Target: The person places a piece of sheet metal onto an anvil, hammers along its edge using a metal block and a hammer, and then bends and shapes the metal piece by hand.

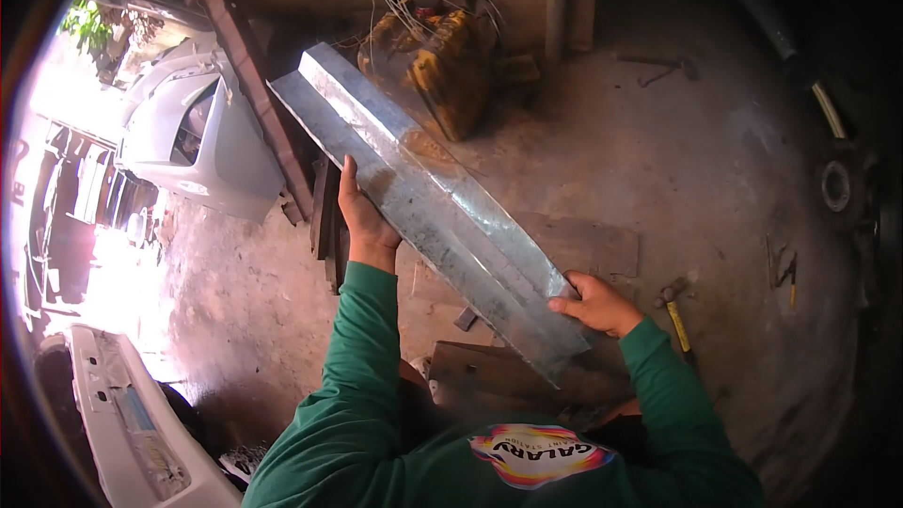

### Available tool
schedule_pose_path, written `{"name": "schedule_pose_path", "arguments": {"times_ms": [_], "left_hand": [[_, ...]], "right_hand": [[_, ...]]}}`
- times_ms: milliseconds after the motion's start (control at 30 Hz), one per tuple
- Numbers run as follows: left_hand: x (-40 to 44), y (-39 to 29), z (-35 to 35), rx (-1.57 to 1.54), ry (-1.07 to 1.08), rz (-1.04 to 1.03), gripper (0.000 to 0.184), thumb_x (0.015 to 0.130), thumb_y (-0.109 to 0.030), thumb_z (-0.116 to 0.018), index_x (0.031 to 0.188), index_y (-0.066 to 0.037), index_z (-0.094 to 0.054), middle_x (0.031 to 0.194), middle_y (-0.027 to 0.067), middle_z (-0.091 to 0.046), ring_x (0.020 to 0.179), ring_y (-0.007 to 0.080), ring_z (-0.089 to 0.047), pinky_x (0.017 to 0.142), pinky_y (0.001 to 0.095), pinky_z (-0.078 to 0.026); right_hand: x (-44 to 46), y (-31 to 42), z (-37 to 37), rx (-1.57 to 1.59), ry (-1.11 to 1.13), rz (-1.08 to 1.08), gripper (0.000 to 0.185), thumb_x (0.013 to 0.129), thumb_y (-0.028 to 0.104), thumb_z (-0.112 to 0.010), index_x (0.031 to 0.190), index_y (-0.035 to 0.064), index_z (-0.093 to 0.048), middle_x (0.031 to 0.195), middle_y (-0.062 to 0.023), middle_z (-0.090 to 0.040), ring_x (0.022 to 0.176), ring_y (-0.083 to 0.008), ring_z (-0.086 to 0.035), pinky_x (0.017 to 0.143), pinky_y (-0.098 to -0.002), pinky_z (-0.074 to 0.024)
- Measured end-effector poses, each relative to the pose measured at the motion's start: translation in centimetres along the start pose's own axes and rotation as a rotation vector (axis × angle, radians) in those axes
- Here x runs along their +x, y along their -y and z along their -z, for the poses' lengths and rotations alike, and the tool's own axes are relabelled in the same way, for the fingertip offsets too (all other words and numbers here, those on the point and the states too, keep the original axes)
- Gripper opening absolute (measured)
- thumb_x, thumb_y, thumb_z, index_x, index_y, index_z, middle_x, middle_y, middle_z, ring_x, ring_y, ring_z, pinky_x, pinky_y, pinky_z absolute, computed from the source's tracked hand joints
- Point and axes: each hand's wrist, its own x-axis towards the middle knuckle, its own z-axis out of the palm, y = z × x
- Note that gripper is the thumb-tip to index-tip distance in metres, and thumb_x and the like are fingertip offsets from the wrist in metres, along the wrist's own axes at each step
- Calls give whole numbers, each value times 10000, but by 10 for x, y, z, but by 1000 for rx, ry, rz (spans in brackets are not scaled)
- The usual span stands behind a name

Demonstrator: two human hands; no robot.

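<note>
I have the left grip (369, 221) and right grip (600, 305) clamped on a long, silver, folded sheet-metal strip (435, 210), spanning between them. A yellow-handled hammer (677, 320) lies on the grey-brown floor (696, 188), right of the right grip.

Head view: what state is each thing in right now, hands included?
Metal sheet: bent lengthwise, slanted, held off the floor.
Left hand: gripping the sheet's left long edge.
Right hand: gripping the sheet's right edge, near its lower end.
Yellow-handled hammer: lying on the floor, out of hand.
Yellow object: grimy, wires over its top; contents cannot be told.
Pale car part, upper left: out of hand.
</note>
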Motion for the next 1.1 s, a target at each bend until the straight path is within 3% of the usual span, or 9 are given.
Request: {"name": "schedule_pose_path", "arguments": {"times_ms": [100,167,400,467,800,867,900,967,1100], "left_hand": [[0,-1,0,25,18,-40,609,1069,-551,-647,1437,-66,-663,1295,162,-749,1147,355,-732,1006,518,-612],[2,-3,5,41,2,52,582,1052,-525,-661,1421,-76,-660,1263,130,-752,1118,344,-740,985,520,-620],[-4,0,-2,91,-115,51,584,1010,-517,-698,1385,-69,-670,1203,132,-757,1058,337,-747,939,497,-630],[-5,-1,-3,123,-138,31,575,1007,-506,-698,1368,-59,-670,1184,143,-755,1051,334,-749,935,498,-633],[-10,-1,-8,112,-133,-19,643,987,-538,-715,1358,-16,-655,1203,176,-725,1076,348,-732,937,498,-628],[-5,-1,-1,148,-200,-66,644,989,-579,-701,1340,-39,-679,1173,152,-749,1044,322,-739,906,478,-629],[-6,-2,-2,149,-200,-64,644,989,-579,-701,1340,-39,-679,1173,152,-749,1044,322,-739,906,478,-629],[-8,-3,-4,102,-133,-13,661,986,-558,-708,1363,-18,-652,1224,177,-716,1084,346,-725,933,490,-624],[0,-2,5,87,-91,-7,645,993,-552,-705,1364,-26,-654,1230,177,-713,1083,344,-724,936,487,-623]], "right_hand": [[1,-5,-4,42,79,-39,477,981,339,-870,1249,-28,-725,1085,-108,-778,987,-171,-686,909,-369,-559],[1,-8,-7,51,73,-22,461,983,339,-867,1225,-30,-732,1061,-112,-779,966,-181,-688,899,-374,-558],[-2,-4,-9,-100,15,6,479,965,379,-874,1164,-37,-745,1001,-159,-778,918,-221,-702,868,-405,-558],[-5,7,-9,-179,20,-59,404,985,236,-866,1245,-41,-730,1086,-91,-789,980,-153,-679,922,-362,-559],[-5,8,-9,-278,-57,15,414,959,289,-887,1172,-35,-740,987,-115,-770,910,-158,-658,866,-377,-561],[-6,11,-7,-246,-85,82,492,909,388,-904,1113,-29,-745,985,-230,-767,898,-339,-734,842,-451,-563],[-7,13,-6,-244,-86,80,492,909,388,-904,1113,-29,-745,985,-230,-767,898,-339,-734,842,-451,-563],[-9,20,-4,-287,-78,62,425,940,297,-895,1154,-33,-734,972,-125,-762,893,-166,-649,854,-378,-555],[-12,32,-2,-286,-73,32,428,933,295,-896,1156,-31,-733,970,-126,-760,886,-172,-648,852,-377,-554]]}}
